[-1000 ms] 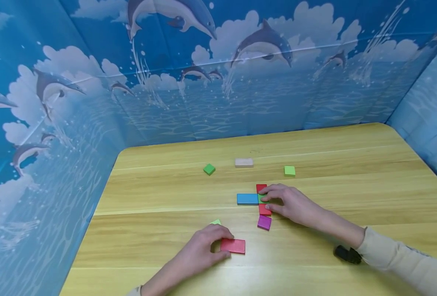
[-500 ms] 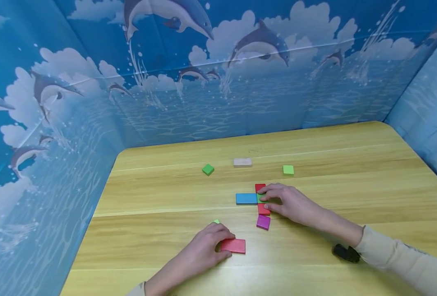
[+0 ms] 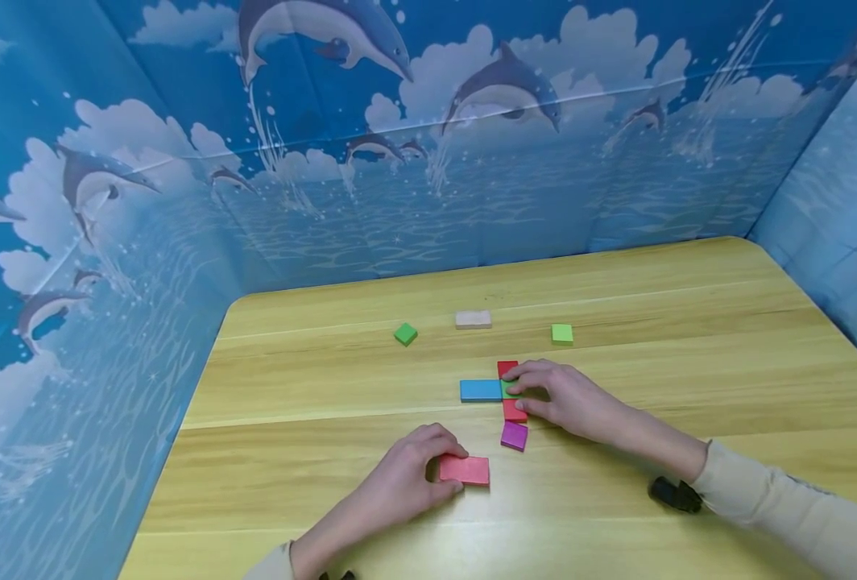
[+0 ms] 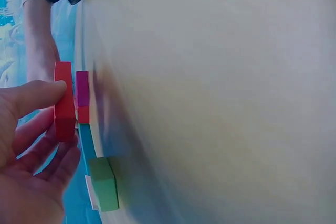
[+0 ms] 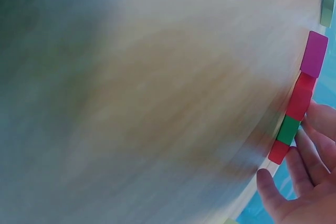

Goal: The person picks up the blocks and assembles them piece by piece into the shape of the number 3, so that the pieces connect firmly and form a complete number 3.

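My left hand (image 3: pixel 407 475) pinches a flat red rectangular block (image 3: pixel 465 470) between thumb and fingers; in the left wrist view it is held off the table. My right hand (image 3: pixel 562 399) rests its fingertips on a row of blocks: an upper red block (image 3: pixel 507 368), a green block (image 3: pixel 508 390) partly under the fingers, and a lower red block (image 3: pixel 514 411). A long blue block (image 3: pixel 480 391) lies against the green one's left side. Below the row, a purple block (image 3: pixel 514 436) sits slightly turned. A light-green block (image 4: pixel 105 184) shows in the left wrist view; the left hand hides it in the head view.
Farther back on the wooden table (image 3: pixel 291 362) lie a dark-green block (image 3: pixel 405 334), a pale wooden block (image 3: pixel 474 320) and a lime-green block (image 3: pixel 562 334). A dolphin-printed curtain (image 3: pixel 428 201) stands behind the table and along its sides.
My left hand has moved up and slightly right with the red rectangular block, covering the light-green block from the head view. My right hand has stayed at the row.
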Available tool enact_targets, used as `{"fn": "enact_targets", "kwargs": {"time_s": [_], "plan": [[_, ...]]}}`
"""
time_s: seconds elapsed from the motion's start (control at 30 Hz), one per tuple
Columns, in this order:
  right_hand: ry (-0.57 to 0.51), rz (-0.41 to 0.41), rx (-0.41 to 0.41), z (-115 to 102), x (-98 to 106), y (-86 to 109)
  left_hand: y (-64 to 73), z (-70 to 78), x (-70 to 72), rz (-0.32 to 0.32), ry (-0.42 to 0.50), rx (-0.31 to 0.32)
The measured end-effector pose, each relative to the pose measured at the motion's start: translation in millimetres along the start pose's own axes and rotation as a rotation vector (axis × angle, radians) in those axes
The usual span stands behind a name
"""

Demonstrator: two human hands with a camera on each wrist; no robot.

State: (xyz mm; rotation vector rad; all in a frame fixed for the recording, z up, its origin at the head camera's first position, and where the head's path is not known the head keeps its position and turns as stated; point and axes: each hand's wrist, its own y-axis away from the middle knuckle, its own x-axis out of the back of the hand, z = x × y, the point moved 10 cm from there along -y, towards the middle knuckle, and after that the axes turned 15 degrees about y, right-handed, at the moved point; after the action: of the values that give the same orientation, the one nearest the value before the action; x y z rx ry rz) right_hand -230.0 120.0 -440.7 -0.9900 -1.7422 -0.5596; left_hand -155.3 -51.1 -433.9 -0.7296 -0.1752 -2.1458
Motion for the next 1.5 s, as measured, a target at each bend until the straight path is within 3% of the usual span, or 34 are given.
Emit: {"fn": "enact_targets", "kwargs": {"time_s": [0.13, 0.43, 0.73, 0.97, 1.5], "plan": [[0.005, -0.004, -0.002, 0.3, -1.0, -0.2, -6.1, -0.8, -0.6, -0.006, 0.059, 0.018], [0.002, -0.004, -0.002, 0.6, -0.7, -0.1, -17.5, -2.9, -7.4, -0.005, 0.085, 0.010], [0.004, 0.000, 0.003, -0.6, -0.4, -0.4, -27.2, -13.3, -13.0, -0.003, 0.037, 0.108], [0.002, 0.003, 0.003, -2.0, -0.1, -0.5, -31.6, -17.4, -18.4, -0.024, 0.018, 0.133], [-0.004, 0.000, -0.021, 1.2, -0.2, 0.3, -37.6, -18.9, -22.7, -0.038, 0.019, 0.101]]}}
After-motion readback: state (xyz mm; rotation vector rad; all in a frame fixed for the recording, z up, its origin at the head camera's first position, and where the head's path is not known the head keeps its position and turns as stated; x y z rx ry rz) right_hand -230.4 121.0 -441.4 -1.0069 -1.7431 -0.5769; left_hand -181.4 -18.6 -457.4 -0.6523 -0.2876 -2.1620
